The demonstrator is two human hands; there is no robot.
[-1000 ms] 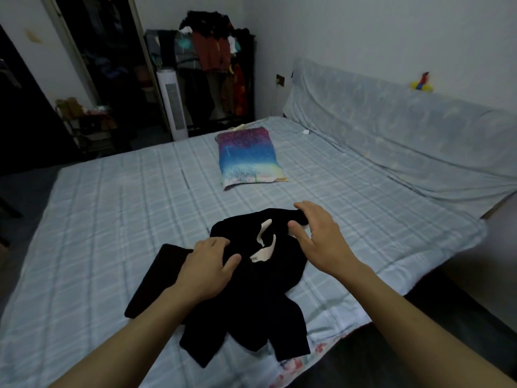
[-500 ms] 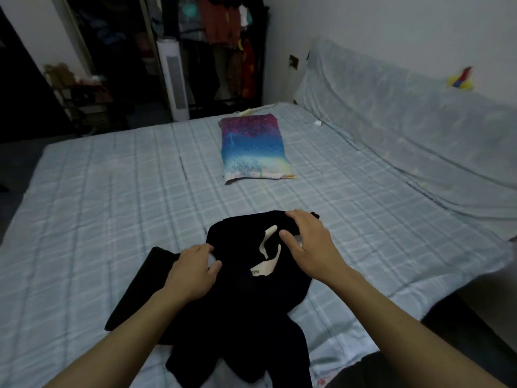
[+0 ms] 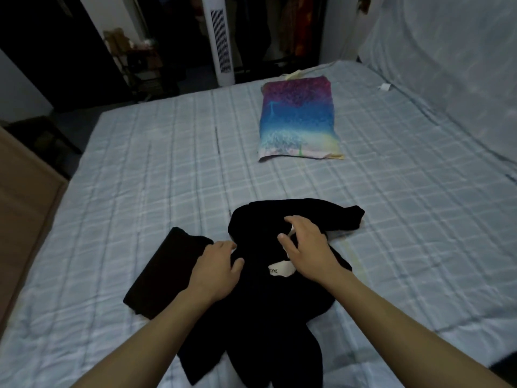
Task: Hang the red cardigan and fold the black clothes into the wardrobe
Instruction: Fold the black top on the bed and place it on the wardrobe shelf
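A crumpled black garment [image 3: 279,303] with a white neck label [image 3: 280,270] lies on the near part of the bed [image 3: 167,169]. To its left, touching it, lies a folded black garment [image 3: 165,271]. My left hand [image 3: 218,271] rests on the crumpled garment's left edge, fingers curled into the fabric. Just above the label, my right hand [image 3: 306,249] has its bent fingers and thumb closing on the cloth by the collar. One sleeve end [image 3: 347,219] sticks out to the right.
A multicoloured pillow [image 3: 299,119] lies further up the bed. Behind the bed stand a white tower fan [image 3: 221,37] and a dark rack of hanging clothes, some red-orange [image 3: 299,23]. A brown panel [image 3: 22,219] flanks the bed's left side. A covered headboard [image 3: 447,65] rises at right.
The view has come closer and tilted down. My right hand slid from the garment's far edge back to the collar by the label. The left hand stayed on the left edge.
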